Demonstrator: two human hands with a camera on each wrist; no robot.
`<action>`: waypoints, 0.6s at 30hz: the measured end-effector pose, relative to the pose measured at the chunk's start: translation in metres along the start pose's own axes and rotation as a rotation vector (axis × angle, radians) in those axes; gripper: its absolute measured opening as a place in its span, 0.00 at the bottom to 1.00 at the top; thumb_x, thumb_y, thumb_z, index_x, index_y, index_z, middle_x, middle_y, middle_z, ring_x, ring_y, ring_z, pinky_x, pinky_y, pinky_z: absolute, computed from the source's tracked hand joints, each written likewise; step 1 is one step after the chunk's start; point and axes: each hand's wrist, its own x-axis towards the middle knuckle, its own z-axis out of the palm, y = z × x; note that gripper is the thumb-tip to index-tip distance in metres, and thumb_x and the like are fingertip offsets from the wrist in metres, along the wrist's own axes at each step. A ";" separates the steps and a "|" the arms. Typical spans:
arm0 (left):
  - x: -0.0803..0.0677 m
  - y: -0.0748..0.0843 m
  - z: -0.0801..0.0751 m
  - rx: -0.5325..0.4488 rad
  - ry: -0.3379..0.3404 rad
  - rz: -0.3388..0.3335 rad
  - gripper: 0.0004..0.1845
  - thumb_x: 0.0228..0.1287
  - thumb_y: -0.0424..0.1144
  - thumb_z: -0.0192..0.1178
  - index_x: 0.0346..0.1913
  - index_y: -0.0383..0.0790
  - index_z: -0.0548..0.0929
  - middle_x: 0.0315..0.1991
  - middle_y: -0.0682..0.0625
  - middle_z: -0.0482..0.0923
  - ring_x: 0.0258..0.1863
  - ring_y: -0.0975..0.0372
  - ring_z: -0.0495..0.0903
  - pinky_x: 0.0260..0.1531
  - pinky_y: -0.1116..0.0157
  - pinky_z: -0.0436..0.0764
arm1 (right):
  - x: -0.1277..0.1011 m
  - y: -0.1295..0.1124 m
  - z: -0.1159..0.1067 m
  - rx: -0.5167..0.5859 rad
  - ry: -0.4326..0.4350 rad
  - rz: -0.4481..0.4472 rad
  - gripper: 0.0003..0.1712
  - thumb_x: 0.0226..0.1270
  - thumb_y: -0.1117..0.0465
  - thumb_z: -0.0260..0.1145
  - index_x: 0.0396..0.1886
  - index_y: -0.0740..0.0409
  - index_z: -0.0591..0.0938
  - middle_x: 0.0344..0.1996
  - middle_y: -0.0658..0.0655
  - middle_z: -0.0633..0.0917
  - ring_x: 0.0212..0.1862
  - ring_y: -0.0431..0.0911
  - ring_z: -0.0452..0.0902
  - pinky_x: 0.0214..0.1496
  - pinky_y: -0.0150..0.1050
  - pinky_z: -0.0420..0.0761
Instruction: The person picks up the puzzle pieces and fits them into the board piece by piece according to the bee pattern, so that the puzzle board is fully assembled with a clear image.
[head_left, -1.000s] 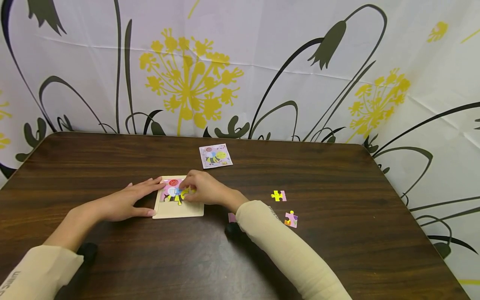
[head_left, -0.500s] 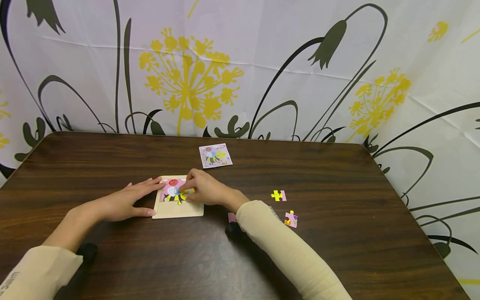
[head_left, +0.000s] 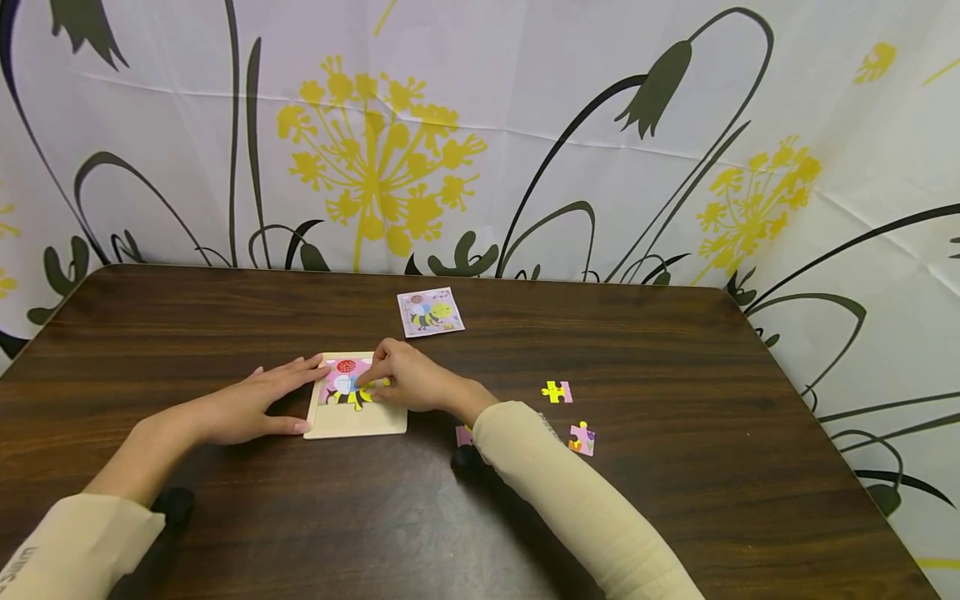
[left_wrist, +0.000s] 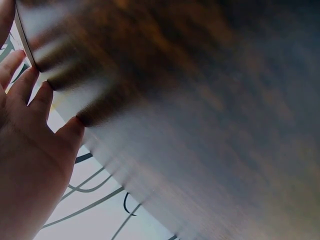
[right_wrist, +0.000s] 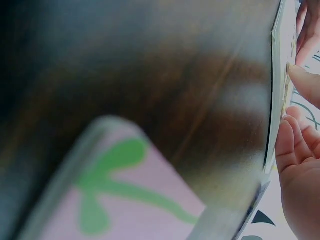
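Puzzle tray (head_left: 352,422) steadied by flat left hand (head_left: 251,404); right hand (head_left: 408,382) presses pieces.

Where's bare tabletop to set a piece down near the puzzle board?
Bare wood lies in front of the puzzle board, between both sleeves, and left of the left hand. It is crowded right of the right hand, where loose puzzle pieces lie.

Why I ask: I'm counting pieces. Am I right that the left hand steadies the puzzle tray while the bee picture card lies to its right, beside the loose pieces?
Not quite. The head view shows the bee picture card beyond the puzzle tray, toward the table's far edge. The left hand does steady the tray.
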 end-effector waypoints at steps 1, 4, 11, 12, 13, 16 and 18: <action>0.000 0.000 0.000 0.000 0.000 0.000 0.45 0.53 0.55 0.62 0.68 0.36 0.57 0.69 0.35 0.46 0.66 0.39 0.44 0.54 0.32 0.41 | 0.000 0.000 0.000 -0.002 0.001 0.001 0.14 0.59 0.64 0.66 0.46 0.55 0.84 0.41 0.57 0.74 0.41 0.43 0.66 0.41 0.25 0.65; 0.000 0.000 -0.001 -0.001 0.002 0.000 0.45 0.53 0.55 0.62 0.69 0.37 0.57 0.69 0.35 0.46 0.66 0.39 0.44 0.54 0.32 0.41 | 0.001 0.000 -0.001 -0.008 0.001 0.005 0.14 0.59 0.64 0.66 0.46 0.55 0.84 0.41 0.57 0.74 0.41 0.43 0.66 0.41 0.25 0.65; 0.000 0.001 0.000 -0.001 0.005 0.000 0.45 0.53 0.55 0.62 0.68 0.36 0.57 0.69 0.35 0.47 0.66 0.38 0.44 0.54 0.32 0.41 | 0.001 -0.002 -0.001 -0.013 -0.012 0.021 0.14 0.59 0.64 0.66 0.46 0.54 0.84 0.41 0.57 0.74 0.40 0.42 0.66 0.40 0.25 0.65; 0.000 0.001 0.000 -0.001 0.004 -0.001 0.45 0.53 0.55 0.62 0.68 0.36 0.57 0.69 0.34 0.47 0.66 0.38 0.44 0.54 0.32 0.41 | 0.001 -0.002 -0.001 -0.011 -0.014 0.023 0.14 0.59 0.64 0.66 0.46 0.55 0.84 0.41 0.57 0.73 0.40 0.42 0.66 0.40 0.25 0.65; 0.000 0.001 0.000 -0.001 0.002 -0.002 0.45 0.53 0.55 0.62 0.68 0.36 0.57 0.69 0.34 0.47 0.66 0.38 0.44 0.54 0.32 0.41 | 0.000 -0.002 -0.001 -0.006 -0.015 0.025 0.14 0.58 0.64 0.66 0.46 0.55 0.84 0.41 0.57 0.73 0.40 0.42 0.66 0.40 0.25 0.65; 0.000 0.000 0.000 -0.005 -0.002 -0.007 0.45 0.53 0.55 0.62 0.68 0.36 0.57 0.69 0.34 0.46 0.66 0.38 0.44 0.54 0.32 0.40 | -0.001 -0.003 -0.002 0.024 -0.019 0.036 0.15 0.58 0.64 0.66 0.47 0.56 0.83 0.40 0.57 0.73 0.39 0.42 0.66 0.39 0.24 0.65; 0.000 0.000 0.000 -0.008 -0.005 -0.014 0.45 0.53 0.55 0.62 0.69 0.37 0.56 0.69 0.34 0.46 0.66 0.38 0.43 0.54 0.32 0.40 | -0.001 -0.003 -0.003 0.049 -0.020 0.047 0.15 0.58 0.63 0.66 0.47 0.56 0.83 0.40 0.56 0.72 0.38 0.42 0.66 0.38 0.24 0.65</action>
